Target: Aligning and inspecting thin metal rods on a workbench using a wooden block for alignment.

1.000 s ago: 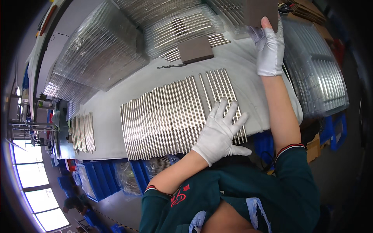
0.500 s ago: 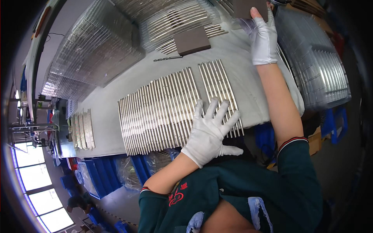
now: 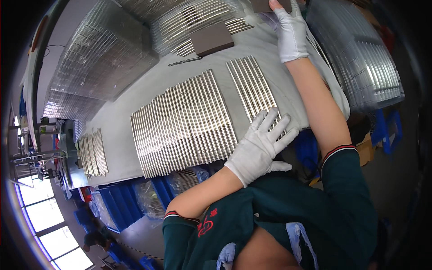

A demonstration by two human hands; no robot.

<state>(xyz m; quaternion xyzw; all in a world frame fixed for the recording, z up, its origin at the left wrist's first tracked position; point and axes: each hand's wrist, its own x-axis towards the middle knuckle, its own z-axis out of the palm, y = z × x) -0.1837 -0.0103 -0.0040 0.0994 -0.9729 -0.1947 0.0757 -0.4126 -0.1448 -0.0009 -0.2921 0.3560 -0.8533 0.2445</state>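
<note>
My left hand (image 3: 260,146), in a white glove with the fingers spread, lies over the near ends of a small set of shiny metal rods (image 3: 253,85). A larger row of similar rods (image 3: 182,123) lies side by side to its left, with a gap between the two sets. My right arm stretches to the far right. There my gloved right hand (image 3: 291,36), thumb bare at the tip, grips a grey-brown block (image 3: 270,5) partly cut off by the picture's top edge. A second grey-brown block (image 3: 212,39) rests at the back, beside a drill bit (image 3: 184,61).
Stacked clear plastic trays (image 3: 105,54) stand at the back left, others (image 3: 360,63) at the right. More rods lie in a tray (image 3: 193,18) at the back. A small rod group (image 3: 93,153) sits far left. Blue bins (image 3: 119,204) are below the table's edge.
My left hand has shifted right, off the larger row's edge and onto the small set. The gap between the sets looks wider. The whole view has shifted slightly; my right hand keeps its block.
</note>
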